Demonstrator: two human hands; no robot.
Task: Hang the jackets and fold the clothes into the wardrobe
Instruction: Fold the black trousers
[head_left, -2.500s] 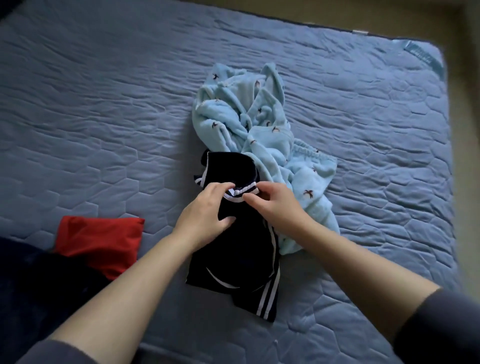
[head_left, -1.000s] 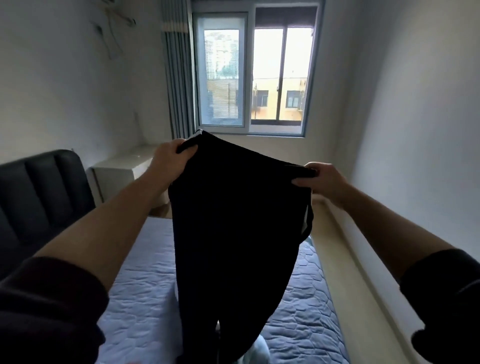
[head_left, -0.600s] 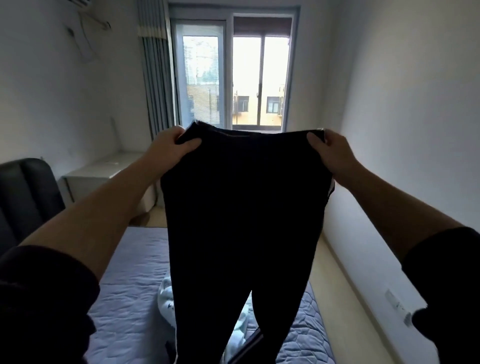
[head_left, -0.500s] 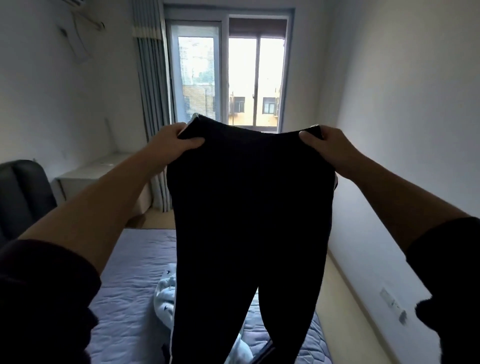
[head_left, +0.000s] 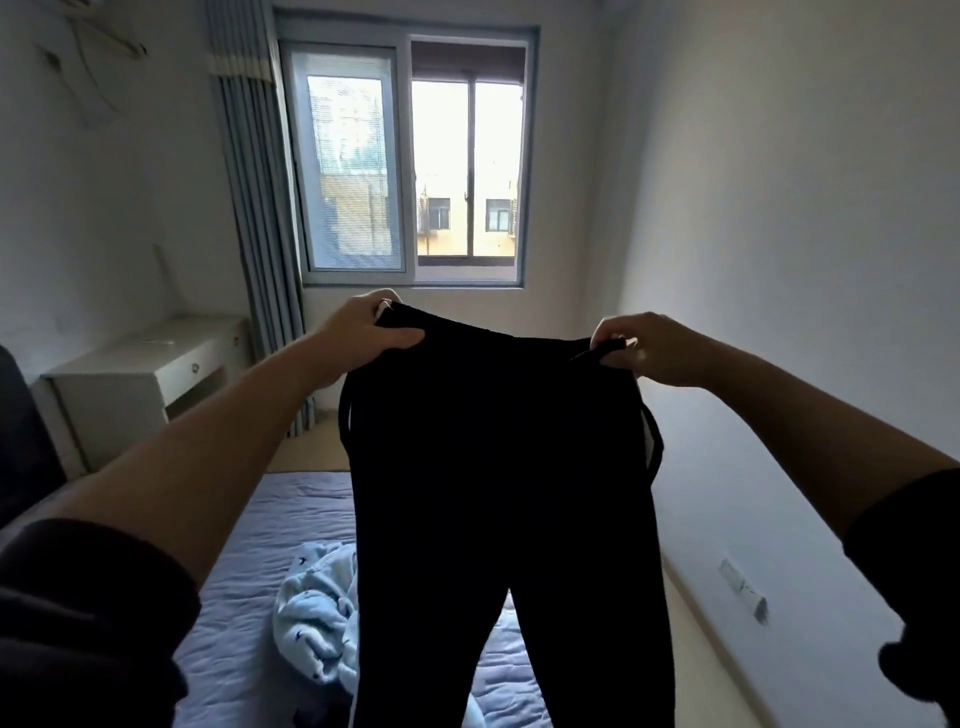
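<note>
I hold a pair of black trousers (head_left: 498, 467) up in the air in front of me, legs hanging down over the bed. My left hand (head_left: 363, 332) grips the left end of the waistband. My right hand (head_left: 639, 348) pinches the right end. The waistband sags a little between them. A crumpled light blue patterned garment (head_left: 317, 618) lies on the bed below, partly hidden by the trousers.
The bed has a blue quilted mattress (head_left: 244, 597). A white desk (head_left: 135, 374) stands at the left wall beside a grey-blue curtain (head_left: 254, 197) and a window (head_left: 410, 156). A white wall (head_left: 779, 260) runs along the right, with a strip of floor (head_left: 722, 665) beside the bed.
The trousers went from the bed up into the air, spread by the waistband. In the last half second my hands have dropped lower in view and the waistband has slackened.
</note>
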